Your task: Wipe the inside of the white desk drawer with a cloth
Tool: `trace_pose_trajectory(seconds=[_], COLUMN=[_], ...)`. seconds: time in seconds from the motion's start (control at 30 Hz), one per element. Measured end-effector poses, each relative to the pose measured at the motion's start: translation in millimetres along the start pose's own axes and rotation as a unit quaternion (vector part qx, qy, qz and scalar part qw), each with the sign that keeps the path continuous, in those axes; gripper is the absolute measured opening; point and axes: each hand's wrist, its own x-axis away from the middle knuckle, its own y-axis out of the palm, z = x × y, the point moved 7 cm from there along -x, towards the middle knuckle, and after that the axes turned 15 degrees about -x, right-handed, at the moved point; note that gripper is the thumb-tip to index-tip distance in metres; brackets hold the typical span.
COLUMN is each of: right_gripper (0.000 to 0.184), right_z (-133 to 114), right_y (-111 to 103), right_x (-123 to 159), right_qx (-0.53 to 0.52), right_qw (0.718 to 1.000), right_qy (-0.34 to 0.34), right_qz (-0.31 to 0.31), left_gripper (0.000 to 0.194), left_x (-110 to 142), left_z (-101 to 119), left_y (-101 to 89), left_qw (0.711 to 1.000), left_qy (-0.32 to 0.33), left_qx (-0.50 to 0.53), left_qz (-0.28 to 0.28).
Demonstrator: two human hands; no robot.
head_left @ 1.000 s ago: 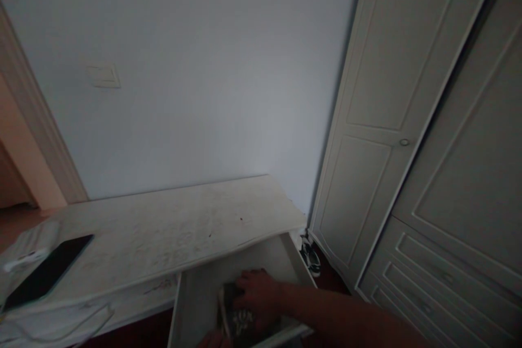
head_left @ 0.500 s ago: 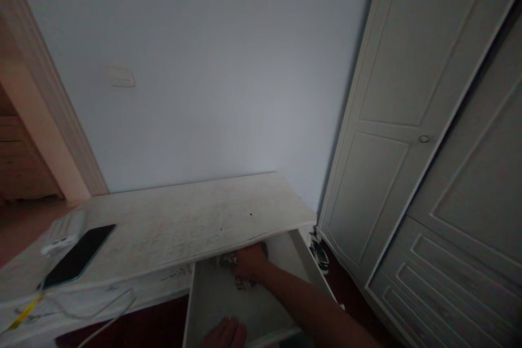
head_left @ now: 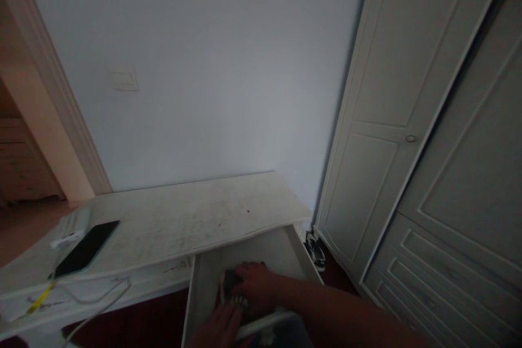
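Note:
A white drawer [head_left: 281, 253] stands pulled out under the tabletop. Inside it, my right hand [head_left: 256, 285] closes its fingers on a dark object [head_left: 231, 281] with a pale edge; its kind is too dark to make out. Beneath that hand sits a small patterned piece [head_left: 239, 300] with pale marks. My left hand [head_left: 220, 323] is at the lower left of the drawer, its fingers close together beside the dark object. Whether they grip it is not clear in the dim light.
On the white tabletop [head_left: 171, 223] lie a black phone [head_left: 86, 248] and a white power strip [head_left: 71, 228]. A white cable [head_left: 92, 303] hangs at the front. Shoes [head_left: 315, 252] stand on the floor beside a white wardrobe [head_left: 362, 185].
My right hand has drawn back from deep in the drawer toward its front, bringing the dark object nearer. My left hand is now close beside it. The view has shifted slightly.

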Motion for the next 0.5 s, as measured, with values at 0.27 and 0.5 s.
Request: trace_pose_trajectory(seconds=[0.27, 0.5], right_gripper=[0.064, 0.03], right_z=[63.8, 39.5], right_y=[-52.3, -42.1], right_x=[73.2, 22.1], right_qx=[-0.051, -0.194], right_qw=[0.959, 0.931], right_qy=[0.272, 0.288], right_qz=[0.056, 0.11], left_gripper=[0.033, 0.041], left_x=[-0.6, 39.8], left_z=[-19.8, -83.1], left_y=[-7.1, 15.4], left_qw=[0.997, 0.963], left_qy=[-0.044, -0.23], left_qx=[0.05, 0.028], left_qz=[-0.04, -0.14])
